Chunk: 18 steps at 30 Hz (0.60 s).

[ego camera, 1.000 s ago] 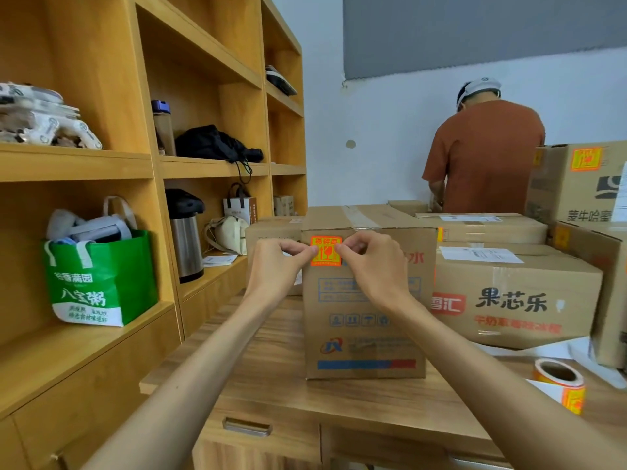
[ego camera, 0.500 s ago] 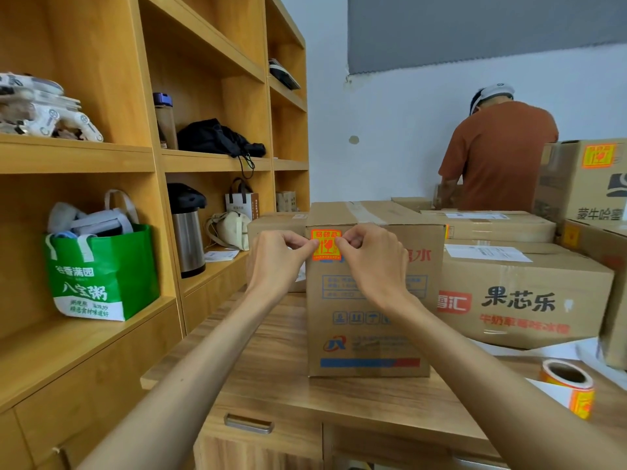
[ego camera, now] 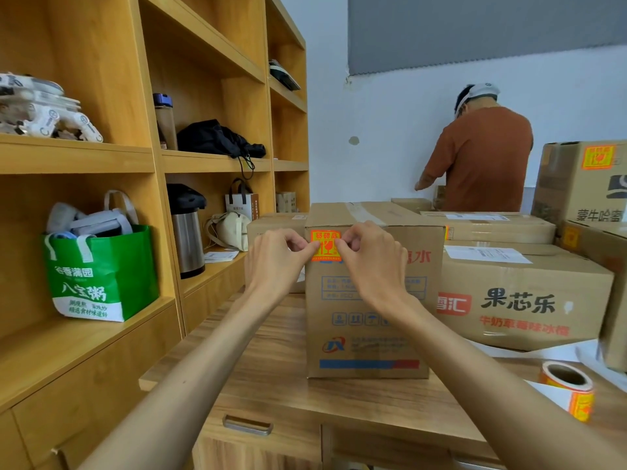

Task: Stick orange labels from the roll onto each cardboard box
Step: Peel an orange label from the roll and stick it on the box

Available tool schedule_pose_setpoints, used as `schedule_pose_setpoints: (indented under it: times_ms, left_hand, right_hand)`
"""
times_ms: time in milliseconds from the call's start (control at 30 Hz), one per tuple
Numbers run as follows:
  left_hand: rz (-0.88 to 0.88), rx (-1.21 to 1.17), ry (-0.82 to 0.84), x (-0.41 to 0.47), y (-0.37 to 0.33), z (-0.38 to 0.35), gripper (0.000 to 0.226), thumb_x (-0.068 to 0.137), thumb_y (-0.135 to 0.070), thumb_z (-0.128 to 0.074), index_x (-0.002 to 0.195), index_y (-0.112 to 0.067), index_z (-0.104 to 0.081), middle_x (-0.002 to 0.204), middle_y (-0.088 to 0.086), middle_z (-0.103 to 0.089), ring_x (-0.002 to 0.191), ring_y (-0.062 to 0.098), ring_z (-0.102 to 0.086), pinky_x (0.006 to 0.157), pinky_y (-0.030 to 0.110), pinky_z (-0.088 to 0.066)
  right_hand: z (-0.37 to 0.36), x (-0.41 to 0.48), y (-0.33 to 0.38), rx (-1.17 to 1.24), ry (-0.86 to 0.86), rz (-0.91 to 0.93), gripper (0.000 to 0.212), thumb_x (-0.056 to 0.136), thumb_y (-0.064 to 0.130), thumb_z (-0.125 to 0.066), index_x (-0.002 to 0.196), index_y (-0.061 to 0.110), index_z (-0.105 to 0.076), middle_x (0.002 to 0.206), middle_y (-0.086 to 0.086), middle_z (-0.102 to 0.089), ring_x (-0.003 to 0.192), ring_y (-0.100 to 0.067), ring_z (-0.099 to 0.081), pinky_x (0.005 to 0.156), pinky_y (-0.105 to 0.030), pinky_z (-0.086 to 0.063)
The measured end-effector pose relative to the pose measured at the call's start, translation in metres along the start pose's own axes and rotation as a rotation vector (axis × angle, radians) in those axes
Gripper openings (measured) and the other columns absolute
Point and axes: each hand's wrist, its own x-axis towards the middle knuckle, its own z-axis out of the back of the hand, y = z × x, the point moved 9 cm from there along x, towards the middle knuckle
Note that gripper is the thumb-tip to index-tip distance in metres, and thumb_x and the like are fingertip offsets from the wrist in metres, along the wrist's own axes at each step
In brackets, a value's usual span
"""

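At centre frame, a label (ego camera: 325,245) was held against the top of the front box (ego camera: 366,317), its side edges pinched by the curled fingers of the left hand (ego camera: 274,262) and right hand (ego camera: 373,262). The far box (ego camera: 576,191) at upper right was already labelled; others seemingly were not. The roll (ego camera: 566,388) was seen at lower right.

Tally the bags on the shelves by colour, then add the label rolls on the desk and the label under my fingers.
Green bag: 1
Black bag: 1
Cream bag: 1
White paper bag: 1
Label roll: 1
Orange label on the near box: 1
Total: 6
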Motion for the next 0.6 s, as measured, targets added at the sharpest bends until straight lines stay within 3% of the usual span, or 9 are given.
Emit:
schedule_pose_setpoints:
  times_ms: [100, 167, 300, 400, 500, 600]
  left_hand:
    - [-0.021, -0.008, -0.005, 0.002, 0.005, 0.002, 0.029, 0.082, -0.051, -0.078, 0.076, -0.026, -0.066, 0.071, -0.010, -0.065, 0.070, 0.004, -0.060, 0.065, 0.036, -0.052]
    - [-0.072, -0.082, 0.000, 0.003, 0.005, 0.004, 0.027, 0.082, -0.048, -0.078, 0.090, -0.026, -0.064, 0.077, -0.009, -0.063, 0.074, 0.004, -0.059, 0.069, 0.032, -0.050]
    - [-0.146, -0.246, 0.115, 0.009, 0.003, -0.004, 0.041, 0.089, -0.043, -0.074, 0.128, -0.034, -0.063, 0.090, -0.004, -0.061, 0.079, 0.007, -0.056, 0.075, 0.031, -0.049]
    - [-0.117, -0.348, 0.182, 0.015, 0.006, -0.012, 0.036, 0.091, -0.042, -0.072, 0.127, -0.033, -0.068, 0.096, -0.001, -0.061, 0.070, 0.009, -0.053, 0.057, 0.024, -0.041]
    - [-0.085, -0.415, 0.178, 0.019, 0.010, -0.014, 0.030, 0.091, -0.037, -0.073, 0.119, -0.027, -0.074, 0.100, 0.007, -0.062, 0.063, 0.017, -0.053, 0.044, 0.018, -0.039]
    - [-0.066, -0.462, 0.161, 0.021, 0.011, -0.015, 0.027, 0.091, -0.030, -0.075, 0.116, -0.021, -0.075, 0.100, 0.009, -0.061, 0.063, 0.023, -0.053, 0.041, 0.016, -0.039]
  right_hand:
    - [0.008, 0.000, 0.007, -0.067, -0.096, 0.129, 0.022, 0.088, 0.033, -0.071, 0.084, 0.016, -0.057, 0.083, 0.002, -0.059, 0.069, -0.018, -0.056, 0.057, -0.028, -0.035]
    - [0.016, 0.001, 0.011, -0.148, -0.195, 0.228, 0.030, 0.080, 0.033, -0.078, 0.087, 0.011, -0.059, 0.087, -0.005, -0.058, 0.074, -0.023, -0.055, 0.060, -0.033, -0.043]
    - [0.010, 0.016, 0.002, -0.140, -0.145, 0.312, 0.038, 0.080, 0.046, -0.075, 0.100, 0.015, -0.067, 0.103, -0.006, -0.061, 0.098, -0.026, -0.057, 0.088, -0.042, -0.042]
    - [0.001, 0.024, -0.004, -0.056, -0.029, 0.312, 0.033, 0.084, 0.050, -0.072, 0.098, 0.020, -0.071, 0.101, 0.000, -0.066, 0.101, -0.025, -0.058, 0.096, -0.041, -0.037]
    - [-0.001, 0.029, -0.008, 0.010, 0.015, 0.286, 0.026, 0.087, 0.045, -0.070, 0.093, 0.020, -0.070, 0.096, 0.002, -0.067, 0.099, -0.022, -0.056, 0.093, -0.039, -0.035]
    - [-0.002, 0.029, -0.009, 0.060, 0.025, 0.275, 0.021, 0.089, 0.039, -0.070, 0.090, 0.019, -0.068, 0.095, 0.001, -0.065, 0.097, -0.022, -0.053, 0.088, -0.040, -0.040]
